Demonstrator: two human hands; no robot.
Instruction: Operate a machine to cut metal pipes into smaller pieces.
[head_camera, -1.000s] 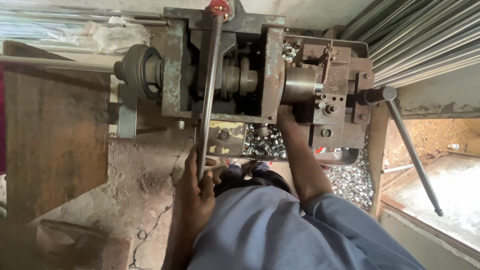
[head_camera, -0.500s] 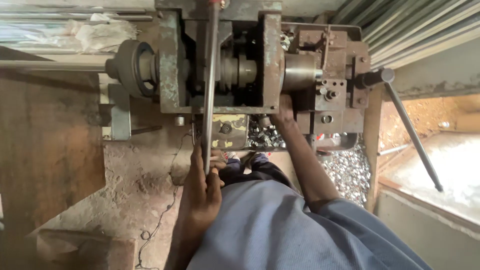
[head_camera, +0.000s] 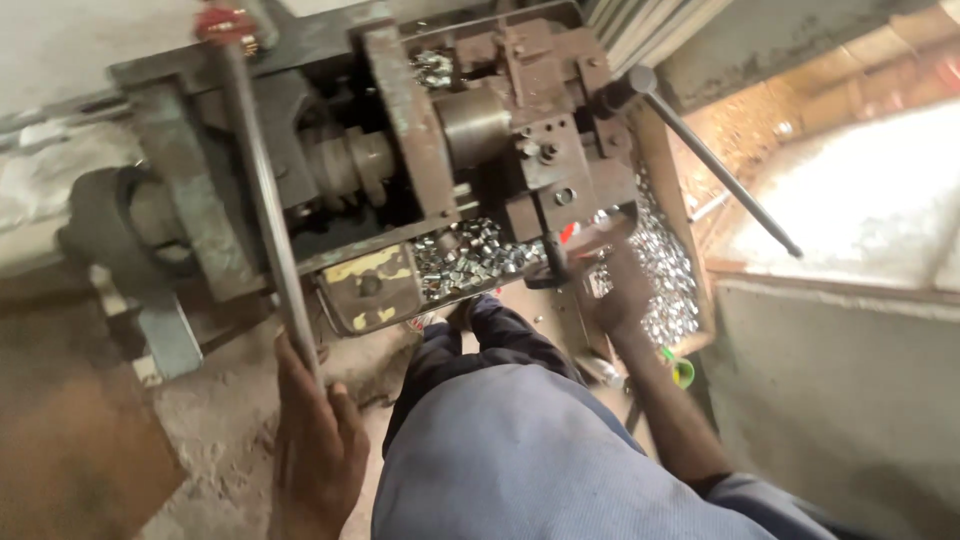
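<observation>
Your left hand (head_camera: 315, 440) grips the long lever (head_camera: 262, 190); right hand (head_camera: 620, 280) (blurred, grip unclear) sits among small metal pieces (head_camera: 660, 270).

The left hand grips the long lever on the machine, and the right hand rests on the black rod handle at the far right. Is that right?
Not quite. In the head view the left hand does grip the long lever, but the right hand is down at the pile of small metal pieces under the machine, clear of the black rod handle.
</observation>
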